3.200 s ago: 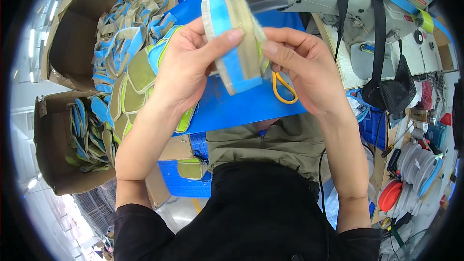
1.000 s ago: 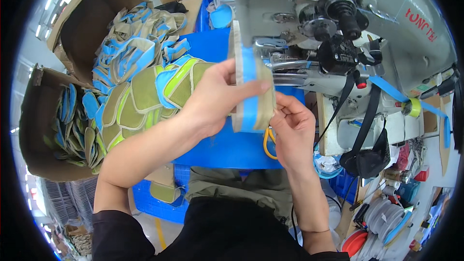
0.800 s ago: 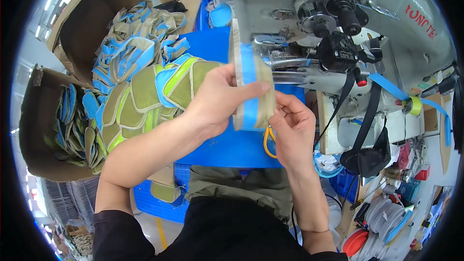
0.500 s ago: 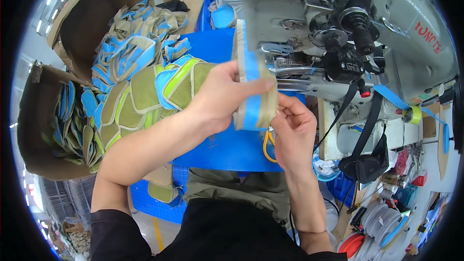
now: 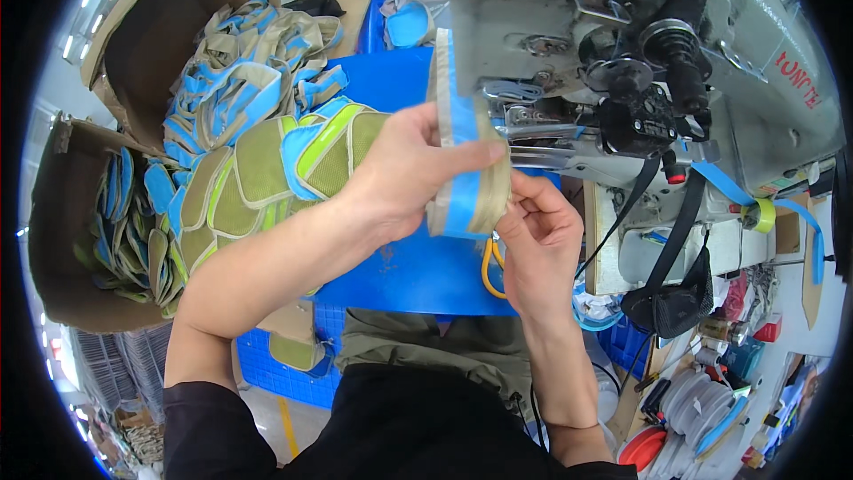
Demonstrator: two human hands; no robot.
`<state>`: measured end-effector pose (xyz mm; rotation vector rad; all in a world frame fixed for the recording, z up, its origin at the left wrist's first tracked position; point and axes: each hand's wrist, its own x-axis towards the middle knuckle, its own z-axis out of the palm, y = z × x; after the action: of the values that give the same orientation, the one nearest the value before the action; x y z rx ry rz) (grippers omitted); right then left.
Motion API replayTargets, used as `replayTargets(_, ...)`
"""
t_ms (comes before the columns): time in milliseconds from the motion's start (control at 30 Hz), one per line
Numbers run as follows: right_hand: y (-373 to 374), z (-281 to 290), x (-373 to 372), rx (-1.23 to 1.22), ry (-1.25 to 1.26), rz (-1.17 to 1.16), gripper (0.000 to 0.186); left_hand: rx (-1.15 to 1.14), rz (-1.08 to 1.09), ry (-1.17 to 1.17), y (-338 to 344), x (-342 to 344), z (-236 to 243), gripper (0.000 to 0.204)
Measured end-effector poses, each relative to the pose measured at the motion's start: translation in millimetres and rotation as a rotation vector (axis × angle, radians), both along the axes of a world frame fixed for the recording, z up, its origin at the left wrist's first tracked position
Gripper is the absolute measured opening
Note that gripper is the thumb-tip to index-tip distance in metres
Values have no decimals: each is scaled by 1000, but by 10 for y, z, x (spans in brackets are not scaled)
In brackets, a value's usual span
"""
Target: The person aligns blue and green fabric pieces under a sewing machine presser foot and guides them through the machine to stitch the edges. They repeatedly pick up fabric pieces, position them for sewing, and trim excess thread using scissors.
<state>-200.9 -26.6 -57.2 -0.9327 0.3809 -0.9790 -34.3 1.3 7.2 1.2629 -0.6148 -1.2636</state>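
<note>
A looped fabric band point(image 5: 463, 198), tan with a light blue stripe, hangs at the working arm of a sewing machine point(image 5: 569, 40). My left hand point(image 5: 410, 169) grips the band from the left, thumb laid across its front and fingers behind it. At the band's lower right edge, my right hand point(image 5: 540, 236) pinches the fabric between thumb and fingers. Just right of the band are the machine's metal guides point(image 5: 544, 144). Below it, orange-handled scissors point(image 5: 490, 271) lie partly behind my right hand.
Green and blue padded fabric pieces point(image 5: 267, 164) cover the left of the blue table point(image 5: 382, 280). Two cardboard boxes point(image 5: 53, 240) stand beyond, near a pile of blue-tan bands point(image 5: 231, 93). A blue tape point(image 5: 724, 182) runs through a yellow-green roll point(image 5: 758, 215) at right.
Both hands keep their grip on the band, almost unmoved. The whole view has shifted slightly, with the machine a little further right.
</note>
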Motion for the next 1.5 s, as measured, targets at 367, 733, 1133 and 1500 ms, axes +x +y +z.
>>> replayTargets(367,-118,63,116,24,15,-60,28,-10,-36,16,-23,27,79,24)
replayTargets(733,-133,63,73,-244,274,-214,24,23,-97,49,225,51,23,27)
replayTargets(1133,-112,-67,101,-273,271,-267,18,41,-70,48,184,-11,-22,24)
replayTargets(1500,-95,52,209,-130,206,-272,20,81,-59,95,48,89,-13,28)
